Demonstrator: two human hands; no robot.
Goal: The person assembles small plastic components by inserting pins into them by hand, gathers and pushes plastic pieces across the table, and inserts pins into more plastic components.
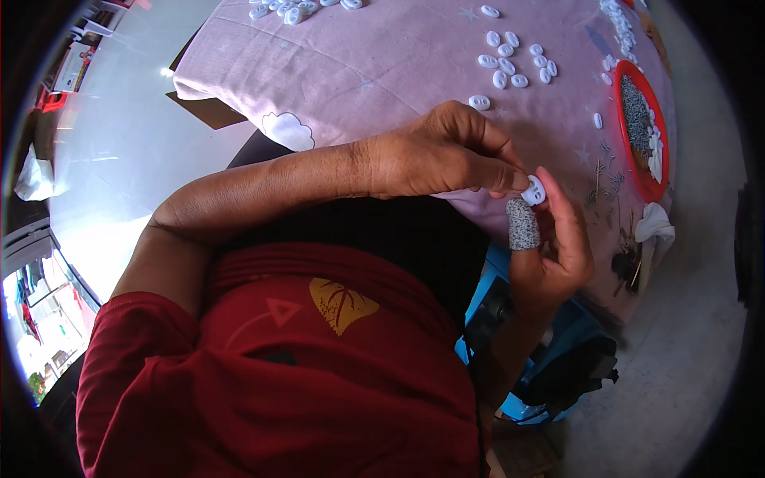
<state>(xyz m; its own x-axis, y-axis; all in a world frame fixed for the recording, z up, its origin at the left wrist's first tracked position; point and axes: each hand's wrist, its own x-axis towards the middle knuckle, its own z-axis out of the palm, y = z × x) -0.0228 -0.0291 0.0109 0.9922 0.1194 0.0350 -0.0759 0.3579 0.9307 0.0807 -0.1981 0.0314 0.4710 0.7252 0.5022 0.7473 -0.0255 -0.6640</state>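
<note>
One wht oval pc [535,191], prob. plastic

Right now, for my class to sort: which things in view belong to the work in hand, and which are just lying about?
Seem part of the work:
white oval piece, held by left hand and right hand
speckled finger cover
loose white pieces
red bowl with grey bits

Seem just lying about:
cardboard flap
crumpled white item, far left
</note>
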